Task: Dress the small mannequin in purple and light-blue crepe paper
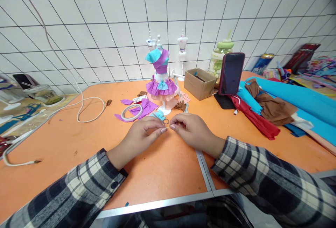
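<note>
My left hand (pixel 143 133) and my right hand (pixel 193 130) meet over the orange table, each pinched, with a thin pale strip (pixel 168 127) stretched between the fingertips. What the strip is made of is too small to tell. Just beyond the fingers lie scissors, of which a handle loop (pixel 166 121) shows, and scraps of blue crepe paper (pixel 158 114). Behind them stands a small mannequin (pixel 164 108) in a purple and blue dress (pixel 161 67) with a ruffled skirt. To its left a roll of tape (pixel 123 115) rests on purple crepe paper (pixel 147 107).
Two more white mannequins (pixel 182 49) stand by the tiled wall. A cardboard box (pixel 200 84), a phone (pixel 231 74) on a stand and a green-lidded bottle (pixel 223 53) are at back right. Red, brown and blue paper (pixel 275 105) covers the right side. A white cable (pixel 78 107) loops at left.
</note>
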Tool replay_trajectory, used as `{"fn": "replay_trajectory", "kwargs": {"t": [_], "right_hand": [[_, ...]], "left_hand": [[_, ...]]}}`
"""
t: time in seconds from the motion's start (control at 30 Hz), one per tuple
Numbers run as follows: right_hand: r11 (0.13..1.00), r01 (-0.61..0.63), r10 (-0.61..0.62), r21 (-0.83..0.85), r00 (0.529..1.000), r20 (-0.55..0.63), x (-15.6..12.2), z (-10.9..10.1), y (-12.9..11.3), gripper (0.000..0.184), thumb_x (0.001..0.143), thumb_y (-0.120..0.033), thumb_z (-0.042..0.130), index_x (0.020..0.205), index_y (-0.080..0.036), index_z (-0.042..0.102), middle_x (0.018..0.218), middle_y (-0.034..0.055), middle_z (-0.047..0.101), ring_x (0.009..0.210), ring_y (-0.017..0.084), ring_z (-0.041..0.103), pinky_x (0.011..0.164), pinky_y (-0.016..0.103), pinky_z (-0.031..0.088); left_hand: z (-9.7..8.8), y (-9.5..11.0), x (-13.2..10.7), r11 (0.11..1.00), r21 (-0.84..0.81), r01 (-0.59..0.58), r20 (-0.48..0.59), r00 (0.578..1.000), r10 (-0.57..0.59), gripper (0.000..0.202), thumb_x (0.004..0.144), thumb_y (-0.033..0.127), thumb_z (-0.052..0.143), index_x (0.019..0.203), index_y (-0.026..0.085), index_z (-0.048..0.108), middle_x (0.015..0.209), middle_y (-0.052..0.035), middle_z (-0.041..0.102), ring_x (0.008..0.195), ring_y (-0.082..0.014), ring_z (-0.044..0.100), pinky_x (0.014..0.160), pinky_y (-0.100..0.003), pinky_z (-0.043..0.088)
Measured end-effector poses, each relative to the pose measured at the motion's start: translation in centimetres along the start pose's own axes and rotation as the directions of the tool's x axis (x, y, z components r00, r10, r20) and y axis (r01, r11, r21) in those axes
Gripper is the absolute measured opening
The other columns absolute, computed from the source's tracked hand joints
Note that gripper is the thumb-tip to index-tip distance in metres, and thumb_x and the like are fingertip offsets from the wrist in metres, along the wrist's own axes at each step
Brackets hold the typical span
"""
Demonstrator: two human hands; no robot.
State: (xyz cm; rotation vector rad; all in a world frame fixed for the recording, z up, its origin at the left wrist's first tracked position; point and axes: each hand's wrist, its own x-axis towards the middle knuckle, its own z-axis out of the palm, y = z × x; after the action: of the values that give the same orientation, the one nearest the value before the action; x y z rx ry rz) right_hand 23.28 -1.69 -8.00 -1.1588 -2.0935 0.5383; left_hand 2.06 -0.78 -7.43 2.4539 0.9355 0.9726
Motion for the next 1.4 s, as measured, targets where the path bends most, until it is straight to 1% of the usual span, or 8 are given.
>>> {"fn": "replay_trajectory", "kwargs": {"t": [0.17,0.3,0.43,0.57,0.7,0.8,1.2,1.4], "right_hand": [[0.996,-0.073,0.070,0.048,0.996,0.054,-0.1,0.0,-0.1,0.012,0.090,-0.022,0.054,0.082,-0.019,0.062,0.080,0.0001,0.065,0.077,0.014,0.056,0.065,0.026,0.034],[0.977,-0.182,0.163,0.114,0.974,0.157,0.0,0.5,0.4,0.020,0.092,-0.023,0.049,0.075,-0.018,0.058,0.072,-0.0005,0.060,0.070,0.014,0.053,0.062,0.026,0.033],[0.943,-0.221,0.218,0.249,0.975,0.039,0.4,0.3,1.3,0.025,0.096,-0.027,0.042,0.090,-0.019,0.065,0.074,-0.0003,0.061,0.064,0.012,0.052,0.061,0.026,0.037],[0.968,-0.066,0.113,0.243,0.976,-0.187,0.5,-0.4,1.2,0.024,0.092,-0.030,0.056,0.111,-0.021,0.067,0.081,0.0002,0.064,0.061,0.011,0.050,0.061,0.025,0.039],[0.964,0.198,-0.168,0.177,0.971,-0.172,0.0,-0.4,0.0,0.014,0.088,-0.028,0.065,0.097,-0.020,0.073,0.079,0.0003,0.064,0.062,0.010,0.050,0.059,0.024,0.039],[0.958,0.241,-0.222,0.157,0.967,-0.126,-0.3,0.1,-0.6,0.013,0.088,-0.030,0.067,0.093,-0.019,0.074,0.077,0.0002,0.064,0.063,0.010,0.052,0.059,0.023,0.039],[0.953,0.087,-0.072,0.290,0.995,-0.063,-0.2,0.2,-0.6,0.004,0.081,-0.017,0.067,0.079,-0.018,0.071,0.074,0.0001,0.064,0.066,0.010,0.054,0.058,0.022,0.039],[0.665,-0.226,0.141,0.712,0.974,0.177,0.0,0.0,-0.4,0.017,0.080,-0.034,0.068,0.080,-0.018,0.064,0.065,-0.0038,0.054,0.048,0.007,0.045,0.045,0.021,0.040]], "left_hand": [[-0.6,-0.1,0.0,0.945,0.256,-0.205,-0.011,0.977,0.215,0.014,0.091,0.025,0.063,0.089,0.020,0.075,0.087,-0.0059,0.076,0.083,-0.0191,0.067,0.076,-0.033,0.051],[-0.6,-0.1,0.0,0.913,0.325,-0.248,0.077,0.969,0.236,0.013,0.090,0.024,0.064,0.089,0.021,0.076,0.090,-0.0054,0.076,0.086,-0.0212,0.067,0.080,-0.037,0.049],[-0.3,-0.2,0.0,0.993,0.110,-0.049,0.015,0.999,0.048,0.013,0.088,0.026,0.066,0.085,0.019,0.076,0.084,-0.0051,0.077,0.080,-0.0178,0.069,0.075,-0.030,0.052],[-0.1,0.2,0.0,0.975,-0.072,0.212,-0.034,0.976,-0.214,0.014,0.086,0.031,0.068,0.083,0.019,0.075,0.086,-0.0041,0.077,0.080,-0.0166,0.070,0.077,-0.027,0.053],[0.0,0.7,-0.1,0.962,-0.137,0.237,-0.014,0.970,-0.242,0.016,0.084,0.032,0.068,0.076,0.019,0.073,0.077,-0.0017,0.074,0.071,-0.0144,0.067,0.070,-0.024,0.051],[0.1,0.8,-0.1,0.960,-0.157,0.231,-0.010,0.972,-0.235,0.015,0.084,0.031,0.068,0.076,0.019,0.073,0.076,-0.0015,0.074,0.070,-0.0137,0.066,0.069,-0.023,0.051],[0.0,1.0,-0.1,0.983,-0.064,0.174,-0.037,0.984,-0.177,0.014,0.084,0.030,0.069,0.077,0.018,0.073,0.078,-0.0033,0.075,0.072,-0.0149,0.068,0.070,-0.025,0.052],[0.0,1.0,-0.2,0.993,-0.062,0.104,-0.023,0.994,-0.106,0.010,0.083,0.028,0.071,0.079,0.019,0.074,0.080,-0.0039,0.076,0.075,-0.0162,0.070,0.072,-0.027,0.053]]}}
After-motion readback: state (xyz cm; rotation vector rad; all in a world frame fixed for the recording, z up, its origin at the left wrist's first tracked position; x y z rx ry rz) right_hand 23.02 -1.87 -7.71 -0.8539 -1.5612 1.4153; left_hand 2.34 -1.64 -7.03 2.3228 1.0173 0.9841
